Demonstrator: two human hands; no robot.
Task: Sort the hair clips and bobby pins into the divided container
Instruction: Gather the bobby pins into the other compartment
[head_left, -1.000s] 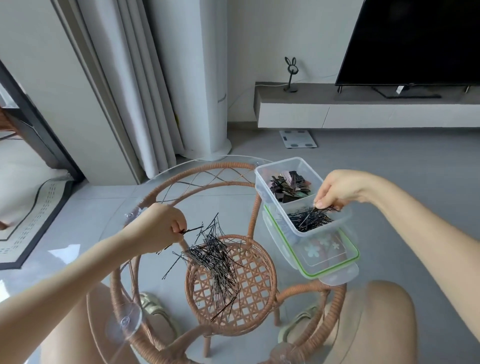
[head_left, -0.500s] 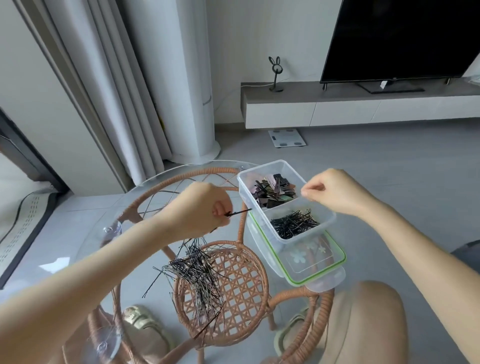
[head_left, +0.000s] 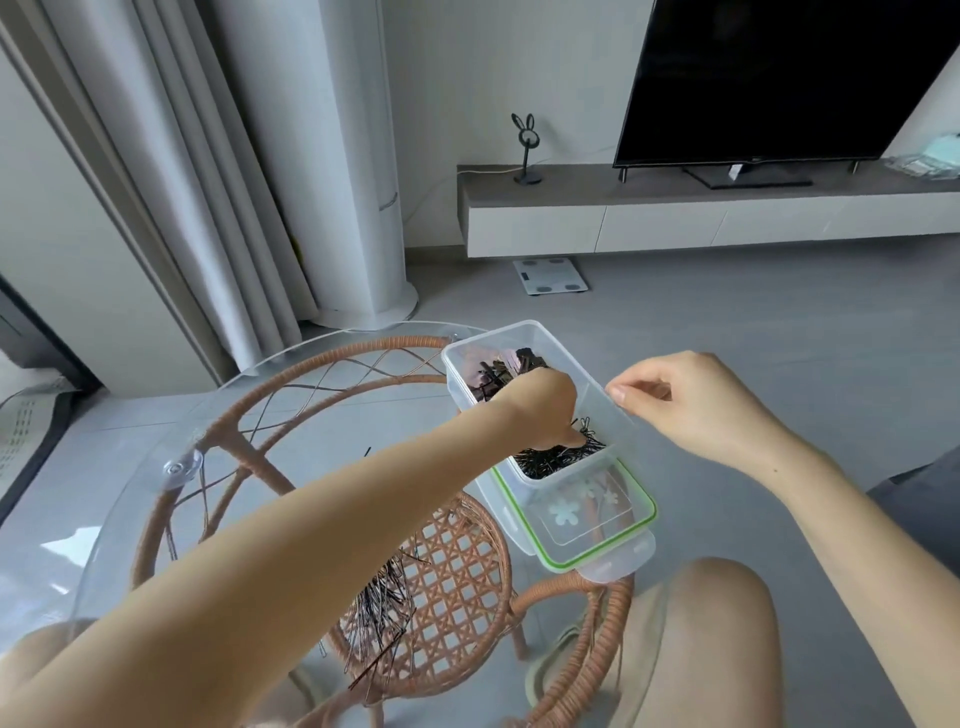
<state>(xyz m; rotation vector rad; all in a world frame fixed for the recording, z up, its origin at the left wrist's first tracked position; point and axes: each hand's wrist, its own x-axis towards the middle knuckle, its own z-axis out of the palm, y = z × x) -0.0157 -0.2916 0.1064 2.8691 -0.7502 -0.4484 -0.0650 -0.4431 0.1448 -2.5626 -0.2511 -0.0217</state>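
Observation:
A clear divided container (head_left: 540, 332) sits on its green-rimmed lid (head_left: 644, 512) at the right of the glass table. Dark hair clips (head_left: 498, 371) fill the far compartment and black bobby pins (head_left: 550, 460) the near one. My left hand (head_left: 540, 410) reaches into the near compartment, its bunched fingertips pointing down among the pins and still pinched as on the bobby pin it carried. My right hand (head_left: 691, 405) hovers at the container's right rim, fingers curled, nothing visible in it. A loose pile of bobby pins (head_left: 382, 608) lies on the table, partly hidden by my left forearm.
The round glass table top (head_left: 130, 493) rests on a rattan frame (head_left: 311, 358). One stray pin (head_left: 368, 451) lies apart on the glass. My knee (head_left: 706, 623) is under the container's near end. A scale (head_left: 550, 275) and a TV cabinet (head_left: 727, 218) stand beyond.
My left hand carried a bobby pin from the pile rightwards into the near compartment. My right hand lifted out of that compartment and drew back to the right rim.

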